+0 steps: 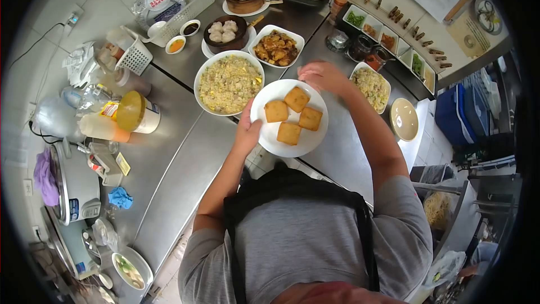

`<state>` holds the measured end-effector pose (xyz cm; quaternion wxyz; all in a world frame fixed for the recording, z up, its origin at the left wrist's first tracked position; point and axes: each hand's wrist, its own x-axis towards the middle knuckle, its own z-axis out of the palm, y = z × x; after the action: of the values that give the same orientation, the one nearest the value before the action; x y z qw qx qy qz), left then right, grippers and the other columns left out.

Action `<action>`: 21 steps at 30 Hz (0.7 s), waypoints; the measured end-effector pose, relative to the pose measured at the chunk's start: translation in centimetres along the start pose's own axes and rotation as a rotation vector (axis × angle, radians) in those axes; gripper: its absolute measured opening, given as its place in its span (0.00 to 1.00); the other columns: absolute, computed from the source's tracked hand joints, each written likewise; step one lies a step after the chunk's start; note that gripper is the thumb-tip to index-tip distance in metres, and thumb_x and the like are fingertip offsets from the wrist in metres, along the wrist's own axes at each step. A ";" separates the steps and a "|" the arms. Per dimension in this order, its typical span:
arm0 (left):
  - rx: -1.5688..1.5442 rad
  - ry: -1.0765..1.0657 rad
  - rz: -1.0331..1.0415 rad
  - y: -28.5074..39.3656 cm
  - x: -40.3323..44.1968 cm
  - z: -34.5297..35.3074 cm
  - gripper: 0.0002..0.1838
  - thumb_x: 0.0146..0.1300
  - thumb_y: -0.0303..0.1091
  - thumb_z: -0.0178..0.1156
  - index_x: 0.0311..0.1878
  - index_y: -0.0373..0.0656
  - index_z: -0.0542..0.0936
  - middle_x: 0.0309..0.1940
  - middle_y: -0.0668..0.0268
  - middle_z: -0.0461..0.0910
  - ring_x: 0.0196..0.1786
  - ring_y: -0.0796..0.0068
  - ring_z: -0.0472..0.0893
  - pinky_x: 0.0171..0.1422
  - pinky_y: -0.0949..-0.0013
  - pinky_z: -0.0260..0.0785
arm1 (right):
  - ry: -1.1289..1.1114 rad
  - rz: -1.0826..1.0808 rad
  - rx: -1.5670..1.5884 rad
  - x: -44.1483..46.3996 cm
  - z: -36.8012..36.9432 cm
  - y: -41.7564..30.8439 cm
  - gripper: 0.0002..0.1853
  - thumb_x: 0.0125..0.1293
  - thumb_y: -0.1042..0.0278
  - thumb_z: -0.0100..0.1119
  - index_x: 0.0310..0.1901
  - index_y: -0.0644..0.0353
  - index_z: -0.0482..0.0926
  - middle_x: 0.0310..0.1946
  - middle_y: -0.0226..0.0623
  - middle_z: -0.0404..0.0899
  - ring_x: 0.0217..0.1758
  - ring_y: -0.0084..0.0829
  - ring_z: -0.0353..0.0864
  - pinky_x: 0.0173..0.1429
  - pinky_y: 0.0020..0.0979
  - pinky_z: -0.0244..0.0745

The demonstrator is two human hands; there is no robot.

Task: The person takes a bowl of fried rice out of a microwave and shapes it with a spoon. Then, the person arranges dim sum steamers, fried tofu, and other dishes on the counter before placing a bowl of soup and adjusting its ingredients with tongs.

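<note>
We have a white plate [268, 134] up over the near edge of the metal table [174, 183], and some floor shows below it. Four square golden cakes [296, 99] sit flat on it, apart from its rim. Our left hand [248, 128] pinches the plate's left rim. Our right hand [323, 75] is curled by the far right rim; we cannot tell if it touches.

We think the step now is carrying the plate. The next move seems to call for a flat plate, so the cakes don't slide.

The rice bowl [229, 85] is just beside the plate, toward the table's far left, so there is little room there. The brown food [276, 48] is close too, on the far side. More bare metal shows to the right, before the beige bowl [404, 119] at the table's right edge.
</note>
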<state>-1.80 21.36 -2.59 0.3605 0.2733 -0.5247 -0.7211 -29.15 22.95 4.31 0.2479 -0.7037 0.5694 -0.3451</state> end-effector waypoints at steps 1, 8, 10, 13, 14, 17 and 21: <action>0.021 -0.023 0.000 -0.5 0.4 0.1 0.32 0.49 0.16 0.40 0.61 0.41 0.53 0.55 0.61 0.62 0.57 0.73 0.63 0.60 0.71 0.55 | -0.065 -0.092 -0.097 0.9 0.2 -0.1 0.10 0.52 0.63 0.54 0.33 0.60 0.77 0.34 0.35 0.77 0.38 0.31 0.74 0.44 0.29 0.68; 0.083 -0.055 -0.022 -2.0 1.7 0.6 0.32 0.51 0.16 0.41 0.62 0.38 0.50 0.55 0.59 0.62 0.56 0.73 0.64 0.59 0.73 0.54 | -0.366 -0.230 -0.337 5.0 3.1 0.6 0.04 0.44 0.66 0.57 0.24 0.51 0.77 0.27 0.28 0.74 0.38 0.32 0.71 0.42 0.31 0.65; 0.013 -0.021 -0.046 -2.8 1.6 0.7 0.31 0.51 0.16 0.41 0.62 0.37 0.50 0.54 0.59 0.62 0.55 0.73 0.64 0.59 0.73 0.55 | -0.416 -0.282 -0.493 5.1 3.8 1.4 0.04 0.41 0.66 0.59 0.23 0.48 0.77 0.26 0.26 0.73 0.37 0.32 0.70 0.41 0.31 0.65; -0.010 0.020 -0.048 -3.5 1.5 0.8 0.31 0.51 0.17 0.41 0.62 0.37 0.51 0.54 0.59 0.63 0.55 0.73 0.64 0.59 0.73 0.55 | -0.421 -0.258 -0.662 3.8 3.5 2.6 0.04 0.48 0.64 0.52 0.19 0.48 0.74 0.25 0.23 0.73 0.33 0.30 0.70 0.44 0.29 0.62; -0.004 0.032 -0.043 -3.7 1.5 0.8 0.31 0.51 0.17 0.42 0.61 0.37 0.51 0.54 0.59 0.63 0.55 0.73 0.64 0.59 0.73 0.55 | -0.420 -0.241 -0.681 3.4 3.1 3.0 0.02 0.45 0.65 0.55 0.19 0.48 0.74 0.24 0.24 0.71 0.35 0.31 0.69 0.42 0.30 0.63; 0.086 0.023 0.000 -4.0 1.7 0.5 0.31 0.50 0.17 0.42 0.61 0.36 0.51 0.53 0.58 0.64 0.55 0.73 0.65 0.59 0.74 0.55 | -0.419 -0.121 -0.759 3.2 1.5 2.6 0.04 0.39 0.67 0.59 0.20 0.47 0.75 0.24 0.25 0.70 0.39 0.32 0.68 0.40 0.32 0.65; 0.094 0.021 -0.015 -4.4 1.9 0.4 0.31 0.50 0.17 0.41 0.61 0.36 0.51 0.53 0.58 0.64 0.54 0.73 0.66 0.58 0.75 0.56 | -0.328 0.076 -0.583 3.4 0.7 3.0 0.02 0.43 0.65 0.56 0.22 0.46 0.76 0.29 0.25 0.72 0.39 0.34 0.69 0.41 0.32 0.66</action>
<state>-4.22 20.91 -6.66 0.3472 0.3014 -0.5523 -0.6954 -30.10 18.92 2.27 0.1373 -0.7696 0.6223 -0.0404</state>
